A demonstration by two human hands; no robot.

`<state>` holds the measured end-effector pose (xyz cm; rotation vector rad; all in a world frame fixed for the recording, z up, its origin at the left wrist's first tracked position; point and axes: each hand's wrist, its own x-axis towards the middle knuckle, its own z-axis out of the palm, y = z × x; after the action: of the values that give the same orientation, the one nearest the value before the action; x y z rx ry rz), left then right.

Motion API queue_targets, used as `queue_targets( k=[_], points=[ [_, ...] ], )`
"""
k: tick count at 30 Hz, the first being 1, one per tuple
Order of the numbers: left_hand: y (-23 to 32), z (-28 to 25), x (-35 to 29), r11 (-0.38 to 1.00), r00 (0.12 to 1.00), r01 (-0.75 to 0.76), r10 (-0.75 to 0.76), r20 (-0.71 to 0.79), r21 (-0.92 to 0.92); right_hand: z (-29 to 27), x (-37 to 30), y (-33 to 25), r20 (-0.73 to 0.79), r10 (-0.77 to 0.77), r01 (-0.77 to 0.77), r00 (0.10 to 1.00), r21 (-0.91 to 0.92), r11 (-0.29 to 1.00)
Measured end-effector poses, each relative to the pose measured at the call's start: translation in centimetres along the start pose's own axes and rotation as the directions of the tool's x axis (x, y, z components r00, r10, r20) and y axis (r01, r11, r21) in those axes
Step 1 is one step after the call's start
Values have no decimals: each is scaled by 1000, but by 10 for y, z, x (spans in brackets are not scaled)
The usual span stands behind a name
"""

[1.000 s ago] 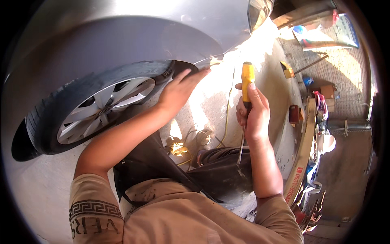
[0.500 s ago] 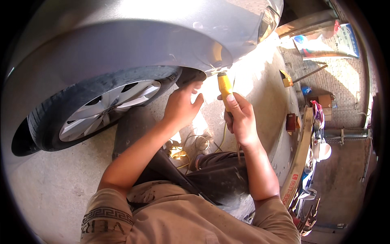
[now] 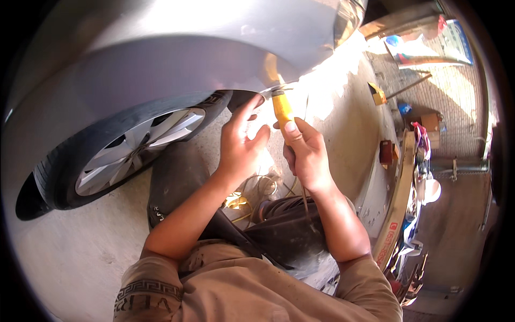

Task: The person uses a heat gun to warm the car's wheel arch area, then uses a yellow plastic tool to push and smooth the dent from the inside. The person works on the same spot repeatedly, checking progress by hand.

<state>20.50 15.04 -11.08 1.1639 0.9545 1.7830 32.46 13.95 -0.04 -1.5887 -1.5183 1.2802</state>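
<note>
My right hand (image 3: pixel 304 153) is closed around a yellow-handled tool (image 3: pixel 282 110) with a dark upper end. That end meets the lower edge of the grey car's bumper (image 3: pixel 271 75), just ahead of the wheel arch. A thin dark rod or cord (image 3: pixel 306 201) shows below the fist; its link to the tool is hidden. My left hand (image 3: pixel 240 140) has its fingers raised to the front corner of the wheel arch liner (image 3: pixel 244 99), thumb apart, holding nothing that I can see. Fingertips partly disappear at the dark liner.
The front tyre (image 3: pixel 56 174) and silver rim (image 3: pixel 137 153) stand at left, turned outward. Yellow cord (image 3: pixel 242 217) lies on the floor between my legs. A long board (image 3: pixel 394 214), a dark red box (image 3: pixel 385 152) and a yellow-black box (image 3: pixel 376 94) are at right.
Both hands sit slightly further left in view, along with the car. The tool has shifted left and stays at the bumper edge. My left index finger now reaches higher and straighter.
</note>
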Motion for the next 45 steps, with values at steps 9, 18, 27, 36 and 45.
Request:
queue_targets(
  k=[9, 18, 27, 36, 45],
  points=[
    [-3, -4, 1, 997, 997, 67, -65, 37, -41, -1, 7, 16, 5, 29, -29, 1000, 42, 999],
    [-4, 2, 0, 992, 996, 81, -84, -29, -93, 2, 14, 17, 28, 42, -46, 999, 148, 988],
    [-22, -12, 20, 998, 999, 41, -40, -17, 51, -16, 21, 31, -19, 23, -24, 1000, -53, 998],
    [-7, 6, 5, 999, 998, -6, 3, -69, -50, -12, 19, 22, 4, 35, -35, 999, -102, 994],
    [-2, 14, 4, 995, 999, -10, 4, -54, -100, -16, 18, 15, 9, 3, -2, 1000, -140, 990]
  ],
)
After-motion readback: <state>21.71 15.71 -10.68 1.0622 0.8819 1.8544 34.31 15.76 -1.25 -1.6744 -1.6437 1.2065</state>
